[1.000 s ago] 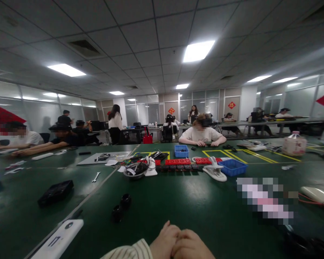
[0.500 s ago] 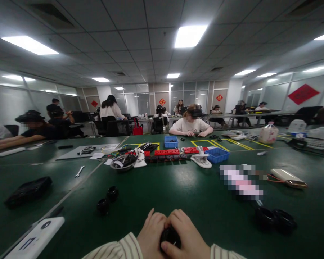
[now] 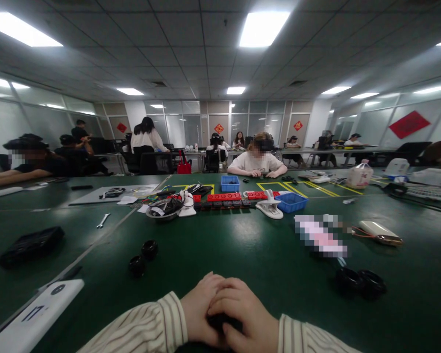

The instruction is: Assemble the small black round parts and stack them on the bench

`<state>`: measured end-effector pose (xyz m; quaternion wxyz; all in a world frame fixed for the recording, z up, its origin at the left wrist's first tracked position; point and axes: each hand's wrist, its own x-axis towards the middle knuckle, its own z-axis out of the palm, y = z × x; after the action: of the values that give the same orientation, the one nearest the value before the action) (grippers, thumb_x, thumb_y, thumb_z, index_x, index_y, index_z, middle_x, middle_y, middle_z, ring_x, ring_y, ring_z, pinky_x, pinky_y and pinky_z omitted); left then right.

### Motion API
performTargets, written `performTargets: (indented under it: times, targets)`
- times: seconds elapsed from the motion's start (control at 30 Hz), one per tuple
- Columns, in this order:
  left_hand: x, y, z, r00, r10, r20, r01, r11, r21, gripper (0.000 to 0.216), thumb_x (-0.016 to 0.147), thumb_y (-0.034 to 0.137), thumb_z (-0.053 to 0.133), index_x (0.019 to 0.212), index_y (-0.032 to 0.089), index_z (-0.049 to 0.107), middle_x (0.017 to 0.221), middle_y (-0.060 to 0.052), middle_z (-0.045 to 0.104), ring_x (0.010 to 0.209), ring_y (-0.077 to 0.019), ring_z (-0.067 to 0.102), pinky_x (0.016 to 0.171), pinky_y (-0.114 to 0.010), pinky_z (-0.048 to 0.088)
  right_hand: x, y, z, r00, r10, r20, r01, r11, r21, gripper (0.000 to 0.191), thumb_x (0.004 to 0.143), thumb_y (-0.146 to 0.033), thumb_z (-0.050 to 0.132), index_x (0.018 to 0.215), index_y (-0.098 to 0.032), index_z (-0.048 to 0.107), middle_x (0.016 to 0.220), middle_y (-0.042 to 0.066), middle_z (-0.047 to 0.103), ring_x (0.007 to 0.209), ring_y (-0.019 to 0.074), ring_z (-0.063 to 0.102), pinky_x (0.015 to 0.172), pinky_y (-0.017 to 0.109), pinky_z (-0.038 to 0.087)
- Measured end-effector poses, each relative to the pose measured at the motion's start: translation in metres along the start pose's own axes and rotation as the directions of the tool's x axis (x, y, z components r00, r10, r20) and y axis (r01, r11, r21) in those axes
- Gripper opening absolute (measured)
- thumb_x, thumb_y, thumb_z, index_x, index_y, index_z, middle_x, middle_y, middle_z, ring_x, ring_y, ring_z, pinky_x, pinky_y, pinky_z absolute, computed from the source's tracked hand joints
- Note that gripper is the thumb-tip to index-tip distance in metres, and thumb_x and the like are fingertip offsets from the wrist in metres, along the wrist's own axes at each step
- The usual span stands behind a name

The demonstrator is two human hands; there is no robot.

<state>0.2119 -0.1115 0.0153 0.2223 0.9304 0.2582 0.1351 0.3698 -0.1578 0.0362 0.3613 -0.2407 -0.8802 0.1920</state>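
Note:
A black rounded part [image 3: 224,322] is held between my two hands, just above the table's near edge. Most of it is covered by fingers, so its exact kind is hidden. My left hand [image 3: 197,305] closes round its left side. Across the top and right side, the curled fingers of my right hand [image 3: 245,310] overlap the left one, thumb pressed low against the part. To the left lie two small black hollow round pieces [image 3: 149,249]. Two larger black ring-shaped pieces [image 3: 372,283] rest side by side on the right.
On the green table [image 3: 206,250] lie a wrench [image 3: 103,221], a black case-like object [image 3: 31,246] and a white box [image 3: 40,314]. Farther off are a bowl of cables [image 3: 164,208], red power strips [image 3: 224,197], white clamps and blue bins [image 3: 292,202]. A co-worker sits opposite.
My right hand has shifted over the left, its fingers now covering more of the black part. The whole view has tilted slightly downward.

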Motion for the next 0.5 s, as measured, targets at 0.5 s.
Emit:
performTargets:
  times: [0.5]
  targets:
    - [-0.004,0.009,0.014,0.949,-0.223,-0.222,0.248,0.965,0.090,0.040,0.051,0.036,0.068,0.083,0.019,0.055,0.085,-0.003,0.054,0.086,-0.0234,0.052,0.102,-0.052,0.015,-0.004,0.012,0.005,0.921,0.379,-0.090,-0.386,0.918,-0.089,0.027,0.067,-0.035,0.064,0.079,-0.017,0.049,0.082,0.004,0.050,0.078,0.0190,0.044,0.072,0.033,0.037]
